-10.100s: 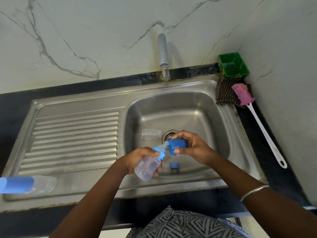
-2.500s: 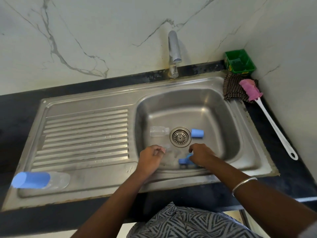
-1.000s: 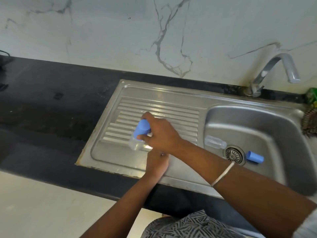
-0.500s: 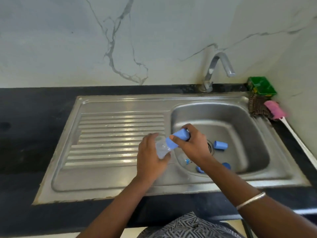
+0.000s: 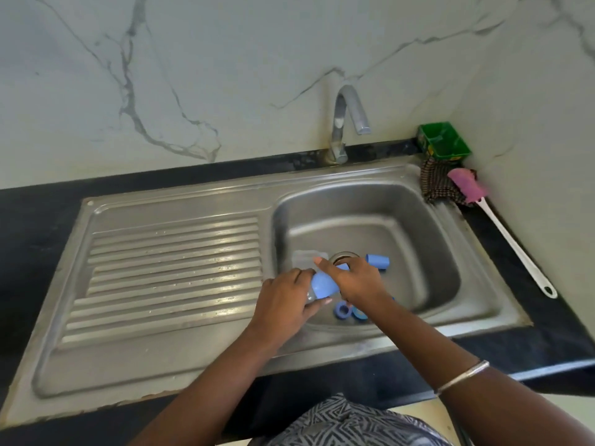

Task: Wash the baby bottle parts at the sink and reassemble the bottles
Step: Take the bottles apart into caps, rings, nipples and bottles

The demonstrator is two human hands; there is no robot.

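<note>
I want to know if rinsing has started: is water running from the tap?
No, the tap shows no stream below its spout, while both hands hold a capped bottle over the basin.

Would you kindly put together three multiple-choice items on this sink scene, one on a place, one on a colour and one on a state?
1. Where does the loose blue cap lie?
A. on the draining board
B. in the basin, right of the drain
C. on the black counter

2. What colour is the small tub in the corner behind the sink?
A. green
B. red
C. white

3. What is the tap doing?
A. running hard
B. dripping into a cup
C. no water shows at it

Answers:
1 B: the cap rests on the basin floor just right of the drain.
2 A: the tub is plainly green.
3 C: no stream falls from the spout.
</note>
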